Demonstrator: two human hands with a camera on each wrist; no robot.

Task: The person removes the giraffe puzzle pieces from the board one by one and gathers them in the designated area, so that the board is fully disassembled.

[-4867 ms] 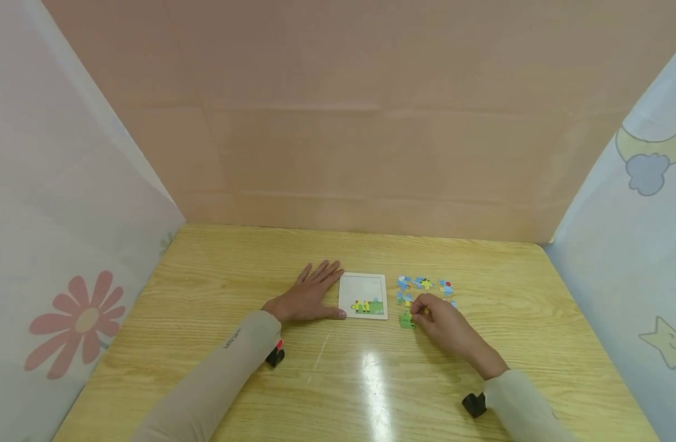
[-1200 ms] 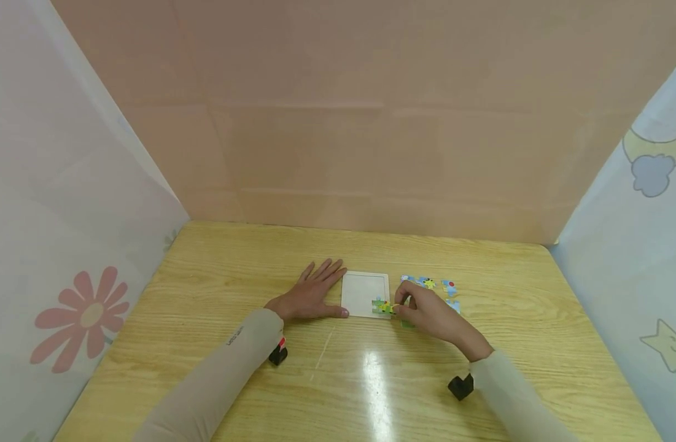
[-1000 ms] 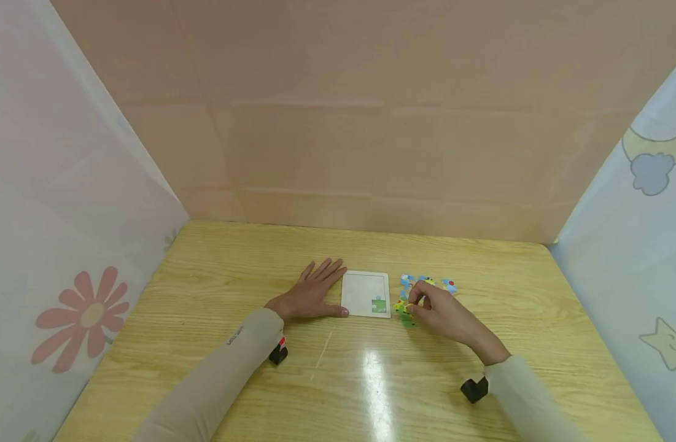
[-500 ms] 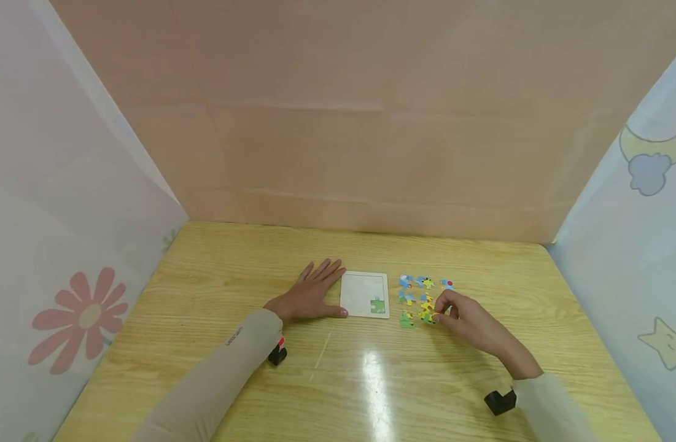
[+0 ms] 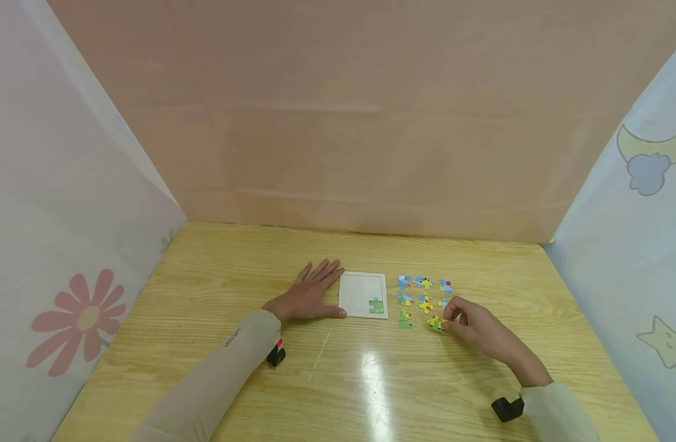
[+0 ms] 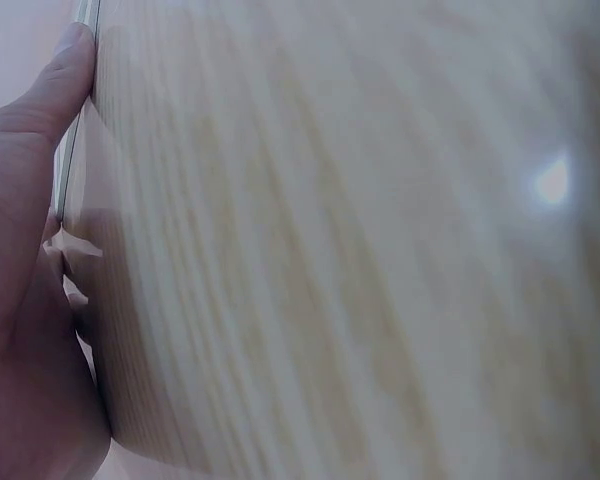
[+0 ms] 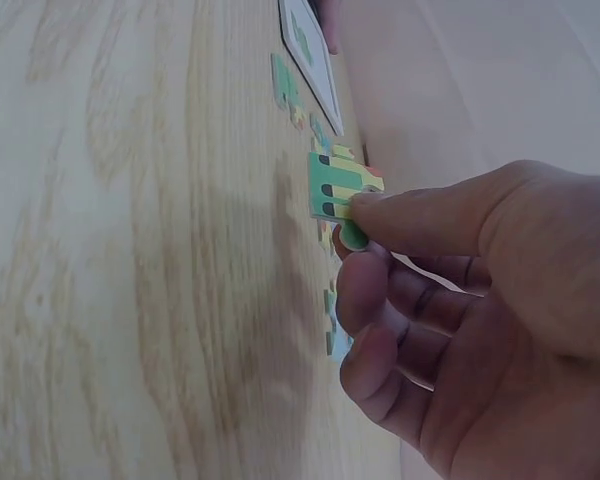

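My right hand (image 5: 477,328) pinches a green and yellow jigsaw piece (image 7: 332,186) between thumb and fingers, low over the table at the near right of the loose pieces. In the right wrist view the piece shows dark spots along its green edge. My left hand (image 5: 309,298) lies with fingers spread, thumb and index fingertip at the left edge of a white square puzzle tray (image 5: 355,274). One green jigsaw piece (image 5: 376,306) sits in the tray's near right corner. The left wrist view shows the left thumb (image 6: 55,85) along the tray's edge.
Right of the tray lie several loose jigsaw pieces, among them a green and yellow piece (image 5: 405,320), a yellow one (image 5: 425,302) and a blue one with a red spot (image 5: 446,286). The wooden table (image 5: 249,258) ends at a tan back panel (image 5: 371,153).
The right hand brought the green and yellow piece from over the tray rightward, past the loose pieces, and slightly nearer. The left hand stays put. The tray now bears only the corner piece.
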